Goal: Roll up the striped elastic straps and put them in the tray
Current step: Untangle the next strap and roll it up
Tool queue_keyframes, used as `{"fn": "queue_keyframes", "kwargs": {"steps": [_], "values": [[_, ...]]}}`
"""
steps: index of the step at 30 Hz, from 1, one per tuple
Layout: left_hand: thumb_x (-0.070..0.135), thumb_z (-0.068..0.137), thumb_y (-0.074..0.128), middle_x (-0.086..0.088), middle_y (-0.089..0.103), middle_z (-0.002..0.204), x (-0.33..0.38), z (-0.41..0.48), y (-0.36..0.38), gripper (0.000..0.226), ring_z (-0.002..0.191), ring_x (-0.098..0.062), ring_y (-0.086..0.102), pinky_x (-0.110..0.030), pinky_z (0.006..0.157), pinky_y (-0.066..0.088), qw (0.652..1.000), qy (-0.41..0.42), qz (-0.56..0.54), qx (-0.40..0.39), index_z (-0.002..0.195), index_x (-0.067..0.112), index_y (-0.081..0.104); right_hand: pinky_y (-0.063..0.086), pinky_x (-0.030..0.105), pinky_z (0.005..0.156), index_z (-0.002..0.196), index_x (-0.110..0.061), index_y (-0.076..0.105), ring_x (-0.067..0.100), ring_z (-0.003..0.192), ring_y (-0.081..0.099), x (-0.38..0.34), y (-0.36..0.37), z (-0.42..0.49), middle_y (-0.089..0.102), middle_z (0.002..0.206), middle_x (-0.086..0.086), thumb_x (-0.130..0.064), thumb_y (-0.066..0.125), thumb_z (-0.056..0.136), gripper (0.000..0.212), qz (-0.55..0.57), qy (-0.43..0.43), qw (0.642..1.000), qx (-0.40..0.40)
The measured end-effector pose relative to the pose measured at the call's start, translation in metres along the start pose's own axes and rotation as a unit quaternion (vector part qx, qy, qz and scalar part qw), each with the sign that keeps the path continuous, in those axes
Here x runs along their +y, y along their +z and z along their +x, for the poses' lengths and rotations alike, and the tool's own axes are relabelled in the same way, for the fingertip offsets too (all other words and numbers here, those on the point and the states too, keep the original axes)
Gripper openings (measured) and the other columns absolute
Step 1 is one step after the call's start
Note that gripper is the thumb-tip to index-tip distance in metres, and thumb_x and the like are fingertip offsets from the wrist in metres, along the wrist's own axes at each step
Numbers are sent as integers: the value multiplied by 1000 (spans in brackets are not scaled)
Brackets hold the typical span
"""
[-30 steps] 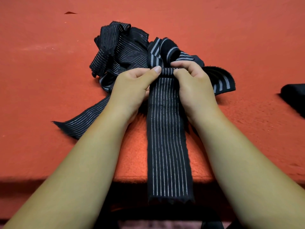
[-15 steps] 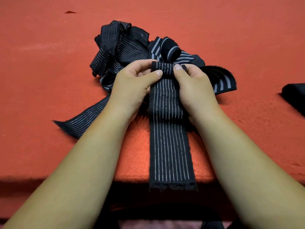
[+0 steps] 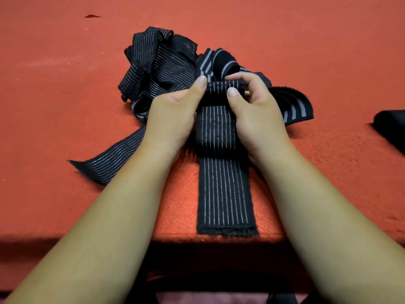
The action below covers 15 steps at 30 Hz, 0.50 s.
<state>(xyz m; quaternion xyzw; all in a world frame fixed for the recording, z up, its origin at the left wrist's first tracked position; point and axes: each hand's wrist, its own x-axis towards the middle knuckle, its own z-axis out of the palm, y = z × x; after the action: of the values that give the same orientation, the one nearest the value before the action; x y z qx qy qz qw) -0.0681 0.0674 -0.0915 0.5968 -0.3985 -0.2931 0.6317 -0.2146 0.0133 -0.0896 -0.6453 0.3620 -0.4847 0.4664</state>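
Note:
A black elastic strap with thin white stripes [image 3: 224, 189] lies flat toward me on the red table, its near end at the table's front edge. Its far end is wound into a small roll [image 3: 221, 86]. My left hand [image 3: 173, 115] pinches the roll's left side, thumb on top. My right hand [image 3: 256, 110] grips the right side, fingers curled over it. Behind the hands sits a tangled heap of more striped straps [image 3: 157, 66], one with wider grey stripes [image 3: 293, 106]. Another strap's end [image 3: 107, 163] trails out to the left.
The red felt table [image 3: 65, 95] spreads all round the heap. A black object [image 3: 392, 126], cut off by the frame, lies at the right edge. The table's front edge [image 3: 87, 238] drops into shadow below my forearms.
The roll has grown by a turn or two. The strap's near end, which hung over the front edge, has been drawn up onto the table.

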Motion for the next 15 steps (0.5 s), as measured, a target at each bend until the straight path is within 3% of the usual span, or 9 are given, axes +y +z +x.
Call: {"fn": "queue_keyframes", "kwargs": {"steps": [3,5,7,9,10,13,15], "values": [[34,95,78,-14,82,100,-1,2,2,22,92,-24,72,-45,89,57,998,13,-63,-1,101,15,87,54,40,108,128,-32,71,3,104,68,-3,1,1,72,111,-16,-30,60,107,23,2,21,1000,-4],[23,89,80,-25,79,115,-1,3,3,27,106,-30,73,-58,107,56,997,19,-81,-8,115,17,85,51,37,113,131,-33,71,-1,115,67,-4,1,2,74,123,-16,-38,58,109,27,-13,30,999,-1],[13,87,77,-17,81,113,-1,2,3,34,103,-27,77,-47,97,62,995,30,-88,-22,121,15,83,49,37,115,133,-30,72,-1,121,66,-2,2,3,74,127,-15,-42,56,109,31,-20,36,999,5],[5,90,74,-6,81,103,1,1,3,35,75,-9,71,-24,70,56,996,39,-80,-27,123,14,81,51,40,113,130,-27,73,2,118,69,0,2,4,76,123,-13,-51,56,105,38,-22,48,999,10],[3,91,73,-6,80,101,1,1,4,35,70,-6,67,-21,68,52,996,43,-79,-27,123,14,81,52,42,111,128,-26,74,4,116,70,1,2,5,78,121,-12,-56,55,102,43,-23,53,998,12],[3,87,73,-11,81,110,2,0,4,36,89,-16,71,-30,80,55,993,53,-99,-30,120,16,82,55,42,106,122,-24,75,4,108,73,2,1,6,79,112,-11,-58,55,105,42,-36,63,997,11],[-3,90,71,-6,80,106,2,0,3,37,87,-14,69,-24,73,53,993,55,-100,-30,121,14,80,56,43,102,119,-23,73,5,102,73,3,0,6,79,108,-10,-56,55,107,39,-45,60,997,16]]}}
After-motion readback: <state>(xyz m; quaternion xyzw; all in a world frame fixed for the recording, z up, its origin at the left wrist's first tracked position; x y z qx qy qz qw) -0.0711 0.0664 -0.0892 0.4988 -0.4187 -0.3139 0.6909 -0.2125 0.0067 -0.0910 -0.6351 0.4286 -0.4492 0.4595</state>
